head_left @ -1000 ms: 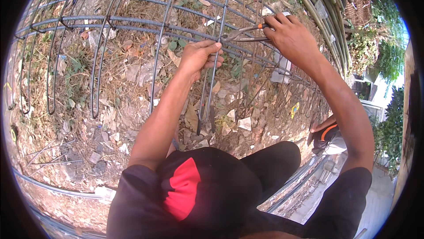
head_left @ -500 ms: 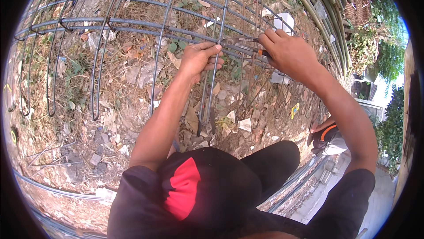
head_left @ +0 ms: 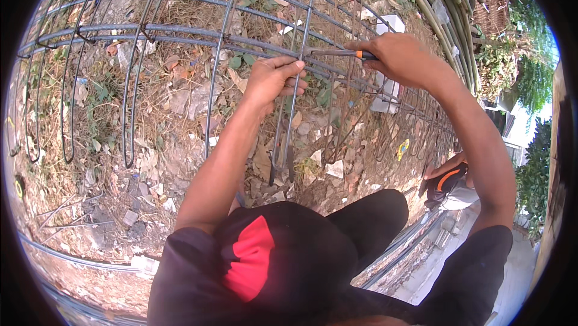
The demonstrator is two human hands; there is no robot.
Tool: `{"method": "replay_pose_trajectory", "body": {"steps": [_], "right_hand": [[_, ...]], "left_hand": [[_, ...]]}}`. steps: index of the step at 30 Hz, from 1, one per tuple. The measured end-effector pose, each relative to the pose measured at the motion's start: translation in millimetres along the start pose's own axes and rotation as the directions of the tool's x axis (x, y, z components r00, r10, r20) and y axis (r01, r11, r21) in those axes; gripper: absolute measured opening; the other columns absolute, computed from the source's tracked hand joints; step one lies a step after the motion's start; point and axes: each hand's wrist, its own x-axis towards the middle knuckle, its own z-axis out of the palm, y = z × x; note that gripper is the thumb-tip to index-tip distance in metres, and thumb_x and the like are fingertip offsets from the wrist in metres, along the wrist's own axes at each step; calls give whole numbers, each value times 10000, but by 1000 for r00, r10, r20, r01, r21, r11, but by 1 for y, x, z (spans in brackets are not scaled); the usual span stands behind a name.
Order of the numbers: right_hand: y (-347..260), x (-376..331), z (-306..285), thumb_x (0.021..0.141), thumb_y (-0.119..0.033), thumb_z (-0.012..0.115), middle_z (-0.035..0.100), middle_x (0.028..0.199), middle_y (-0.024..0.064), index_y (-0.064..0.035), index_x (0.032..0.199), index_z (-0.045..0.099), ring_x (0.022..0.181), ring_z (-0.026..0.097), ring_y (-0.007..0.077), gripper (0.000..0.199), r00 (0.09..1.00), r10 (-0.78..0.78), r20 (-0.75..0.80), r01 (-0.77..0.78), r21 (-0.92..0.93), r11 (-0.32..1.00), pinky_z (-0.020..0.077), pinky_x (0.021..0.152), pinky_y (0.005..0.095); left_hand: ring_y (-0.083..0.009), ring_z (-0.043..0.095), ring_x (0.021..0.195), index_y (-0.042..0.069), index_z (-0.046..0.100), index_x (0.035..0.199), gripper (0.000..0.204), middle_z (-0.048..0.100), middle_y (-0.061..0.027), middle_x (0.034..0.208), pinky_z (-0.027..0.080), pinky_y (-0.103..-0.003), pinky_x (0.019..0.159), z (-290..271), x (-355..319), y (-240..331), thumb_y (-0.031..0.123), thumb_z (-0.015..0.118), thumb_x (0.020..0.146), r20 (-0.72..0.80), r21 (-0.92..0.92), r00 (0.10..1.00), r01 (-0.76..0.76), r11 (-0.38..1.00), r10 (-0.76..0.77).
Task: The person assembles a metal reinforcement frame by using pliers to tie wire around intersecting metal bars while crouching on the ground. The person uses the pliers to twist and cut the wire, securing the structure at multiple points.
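Note:
My left hand pinches an upright steel stirrup between thumb and fingers, just below a long ribbed bar of the rebar cage. In my right hand is a pair of pliers with orange-and-black handles, seen edge on. Its jaws reach to the crossing of that stirrup and the long bar, right above my left thumb. Whether the jaws grip a wire there is too small to make out.
More stirrups hang along the cage to the left. Dry leaves and rubble cover the ground below. Long poles lie at the upper right. Another person's hand shows at right, near a dark cap with an orange band.
My right hand has turned over and shifted slightly right, so the pliers have rolled from a flat view to edge on. My left hand stays at the stirrup.

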Motion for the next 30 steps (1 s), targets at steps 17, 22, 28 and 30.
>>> {"method": "replay_pose_trajectory", "body": {"steps": [17,22,28,30], "right_hand": [[-16,20,-36,1006,-168,557,713,810,107,-288,1384,657,772,744,293,408,994,49,102,-17,-292,956,594,674,433],[-18,19,-36,1010,-139,541,718,803,106,-297,1374,666,748,742,286,417,997,19,72,3,-296,955,597,670,419],[-27,21,-44,991,-123,553,731,810,91,-250,1313,701,765,747,278,377,994,31,104,3,-311,951,599,678,393],[-30,19,-48,945,-118,600,750,853,94,-138,1212,752,840,757,298,308,996,23,89,-1,-233,972,605,726,415]], "left_hand": [[-320,708,840,-108,631,1255,593,709,-213,1051,586,-421,752,7,-15,-11,319,813,885,-103,658,901,-256,708,421],[-396,661,1015,-145,532,1379,787,661,-297,1147,519,-480,905,25,-21,-34,417,771,883,-84,862,764,-267,432,640],[-406,728,870,-177,512,1391,693,702,-341,990,552,-474,818,23,-23,-23,313,690,934,-77,803,897,-203,561,435],[-406,736,904,-172,502,1405,708,698,-357,1024,551,-475,831,24,-25,-18,320,691,933,-82,798,917,-175,577,391]]}}
